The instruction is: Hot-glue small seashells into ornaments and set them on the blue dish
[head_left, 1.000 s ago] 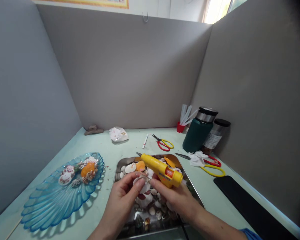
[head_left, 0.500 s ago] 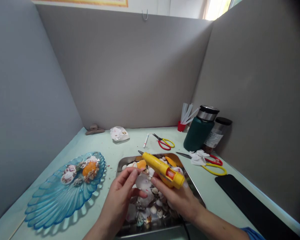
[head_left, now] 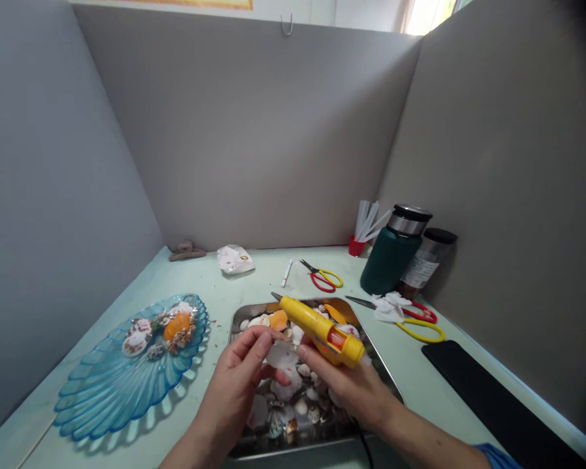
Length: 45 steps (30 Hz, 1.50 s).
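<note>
My right hand [head_left: 349, 381] is wrapped round a yellow hot glue gun [head_left: 317, 329], whose dark nozzle points up and left over a metal tray [head_left: 388, 374]. Thumb and forefinger of my left hand [head_left: 247, 365] are pinched together just below the nozzle; whatever sits between them is too small to make out. Both hands hover above the tray, fingertips close but apart. Beneath them lie many seashells [head_left: 300, 407], white, spotted and orange, partly covered by the hands. A black cord [head_left: 364, 446] hangs below the right hand.
On the left, a blue scalloped glass dish [head_left: 122, 397] bears several shells. Behind the tray are a crumpled white packet [head_left: 235, 260], a marker [head_left: 287, 273] and scissors [head_left: 325, 279]. Larger scissors [head_left: 422, 329], a green bottle [head_left: 390, 257] and a black slab [head_left: 488, 391] stand or lie right.
The whole view has shifted slightly. Both hands keep nearly the same pose, with the glue gun still in the right one.
</note>
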Each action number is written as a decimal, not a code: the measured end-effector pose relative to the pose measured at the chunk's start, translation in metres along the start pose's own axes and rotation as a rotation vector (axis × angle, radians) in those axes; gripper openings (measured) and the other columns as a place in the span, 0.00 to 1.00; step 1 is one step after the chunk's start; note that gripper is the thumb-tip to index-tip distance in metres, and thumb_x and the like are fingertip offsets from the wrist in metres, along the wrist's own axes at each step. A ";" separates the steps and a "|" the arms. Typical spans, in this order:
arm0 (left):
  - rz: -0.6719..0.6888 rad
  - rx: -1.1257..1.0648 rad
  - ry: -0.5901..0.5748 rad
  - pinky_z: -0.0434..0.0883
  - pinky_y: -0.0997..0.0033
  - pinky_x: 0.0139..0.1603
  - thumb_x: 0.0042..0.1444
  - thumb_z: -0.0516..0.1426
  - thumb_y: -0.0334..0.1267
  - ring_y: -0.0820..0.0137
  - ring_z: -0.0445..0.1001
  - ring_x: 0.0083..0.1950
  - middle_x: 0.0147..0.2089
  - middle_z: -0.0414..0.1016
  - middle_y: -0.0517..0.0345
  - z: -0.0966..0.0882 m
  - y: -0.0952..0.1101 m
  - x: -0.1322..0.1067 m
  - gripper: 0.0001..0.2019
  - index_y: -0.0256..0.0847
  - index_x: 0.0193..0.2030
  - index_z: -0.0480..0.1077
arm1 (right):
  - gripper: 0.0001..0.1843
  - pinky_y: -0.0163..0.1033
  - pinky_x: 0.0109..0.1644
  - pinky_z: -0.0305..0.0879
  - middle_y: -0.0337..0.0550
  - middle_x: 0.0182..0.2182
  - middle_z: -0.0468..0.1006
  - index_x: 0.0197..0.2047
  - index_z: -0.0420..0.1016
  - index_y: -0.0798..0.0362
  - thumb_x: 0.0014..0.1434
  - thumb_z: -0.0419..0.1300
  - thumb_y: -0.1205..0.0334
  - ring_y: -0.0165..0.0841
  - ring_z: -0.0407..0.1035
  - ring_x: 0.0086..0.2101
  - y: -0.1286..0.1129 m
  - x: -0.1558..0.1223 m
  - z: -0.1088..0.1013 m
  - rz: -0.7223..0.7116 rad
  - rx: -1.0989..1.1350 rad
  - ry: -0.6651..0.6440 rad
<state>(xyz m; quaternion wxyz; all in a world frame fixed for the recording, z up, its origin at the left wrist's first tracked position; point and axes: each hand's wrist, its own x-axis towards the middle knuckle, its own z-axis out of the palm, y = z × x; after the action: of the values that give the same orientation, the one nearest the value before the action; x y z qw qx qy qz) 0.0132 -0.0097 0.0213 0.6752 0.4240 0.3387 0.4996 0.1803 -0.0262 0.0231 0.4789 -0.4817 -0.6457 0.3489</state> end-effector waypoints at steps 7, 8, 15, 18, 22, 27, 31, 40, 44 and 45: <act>0.001 0.014 -0.003 0.72 0.72 0.29 0.55 0.58 0.44 0.72 0.69 0.30 0.36 0.72 0.56 -0.001 -0.001 0.000 0.10 0.39 0.34 0.74 | 0.08 0.35 0.39 0.67 0.41 0.32 0.78 0.35 0.74 0.54 0.59 0.59 0.59 0.35 0.72 0.34 0.001 0.001 -0.001 0.000 0.002 -0.020; 0.006 0.016 -0.011 0.72 0.72 0.29 0.56 0.58 0.44 0.73 0.69 0.30 0.36 0.71 0.56 -0.002 -0.001 0.000 0.10 0.39 0.35 0.73 | 0.07 0.35 0.39 0.67 0.41 0.32 0.78 0.35 0.74 0.54 0.59 0.59 0.59 0.35 0.72 0.34 0.001 0.002 -0.002 -0.004 0.002 -0.019; -0.024 -0.011 -0.015 0.71 0.74 0.27 0.57 0.57 0.43 0.75 0.70 0.27 0.38 0.72 0.57 -0.003 -0.003 0.001 0.10 0.37 0.36 0.72 | 0.08 0.36 0.40 0.67 0.41 0.32 0.77 0.36 0.74 0.55 0.58 0.59 0.58 0.36 0.72 0.35 0.000 0.002 -0.002 -0.009 0.001 -0.027; -0.059 -0.041 0.006 0.71 0.74 0.25 0.55 0.59 0.44 0.76 0.71 0.24 0.35 0.74 0.58 -0.002 -0.003 0.001 0.10 0.37 0.35 0.71 | 0.09 0.36 0.40 0.67 0.42 0.34 0.77 0.37 0.74 0.55 0.59 0.58 0.58 0.37 0.72 0.36 0.000 0.001 -0.002 -0.002 0.000 -0.031; -0.079 -0.058 0.052 0.69 0.76 0.22 0.52 0.61 0.45 0.77 0.70 0.21 0.33 0.74 0.60 0.000 -0.002 0.001 0.13 0.39 0.39 0.71 | 0.09 0.36 0.39 0.67 0.41 0.31 0.76 0.35 0.73 0.55 0.58 0.58 0.57 0.35 0.71 0.34 -0.001 0.002 -0.002 0.016 0.019 -0.040; -0.099 -0.079 0.019 0.72 0.75 0.26 0.53 0.60 0.46 0.75 0.72 0.25 0.35 0.75 0.56 0.001 -0.003 0.002 0.15 0.38 0.42 0.72 | 0.10 0.33 0.29 0.63 0.37 0.23 0.70 0.30 0.72 0.55 0.57 0.58 0.56 0.30 0.65 0.25 -0.005 0.003 -0.001 0.082 0.074 -0.012; -0.088 -0.048 -0.031 0.74 0.73 0.32 0.50 0.63 0.42 0.71 0.73 0.35 0.44 0.75 0.50 0.000 -0.006 0.001 0.16 0.37 0.44 0.73 | 0.11 0.31 0.24 0.59 0.35 0.21 0.67 0.30 0.72 0.55 0.57 0.58 0.56 0.26 0.60 0.21 -0.007 0.002 -0.001 0.113 0.124 0.001; -0.111 0.165 0.048 0.68 0.78 0.25 0.52 0.60 0.44 0.75 0.69 0.21 0.23 0.76 0.56 -0.002 -0.005 0.005 0.13 0.34 0.34 0.71 | 0.12 0.32 0.23 0.56 0.36 0.24 0.69 0.35 0.73 0.53 0.57 0.60 0.53 0.26 0.59 0.21 0.005 0.005 -0.004 0.112 0.163 0.000; -0.003 0.211 0.137 0.64 0.80 0.21 0.55 0.57 0.46 0.78 0.65 0.18 0.23 0.72 0.63 -0.006 0.000 0.004 0.13 0.37 0.31 0.68 | 0.10 0.31 0.20 0.53 0.33 0.19 0.63 0.35 0.72 0.52 0.58 0.60 0.53 0.25 0.54 0.19 0.013 0.010 -0.013 0.152 0.183 -0.054; 0.018 0.216 0.155 0.62 0.81 0.20 0.55 0.56 0.47 0.79 0.64 0.18 0.22 0.70 0.64 -0.008 0.001 0.005 0.13 0.38 0.29 0.66 | 0.10 0.31 0.20 0.53 0.33 0.19 0.63 0.34 0.72 0.52 0.58 0.60 0.53 0.25 0.54 0.18 0.015 0.011 -0.015 0.147 0.176 -0.093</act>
<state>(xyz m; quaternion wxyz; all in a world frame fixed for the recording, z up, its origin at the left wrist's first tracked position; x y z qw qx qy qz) 0.0074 -0.0033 0.0185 0.5930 0.4574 0.4379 0.4975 0.1978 -0.0113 0.0173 0.4619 -0.4669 -0.5971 0.4606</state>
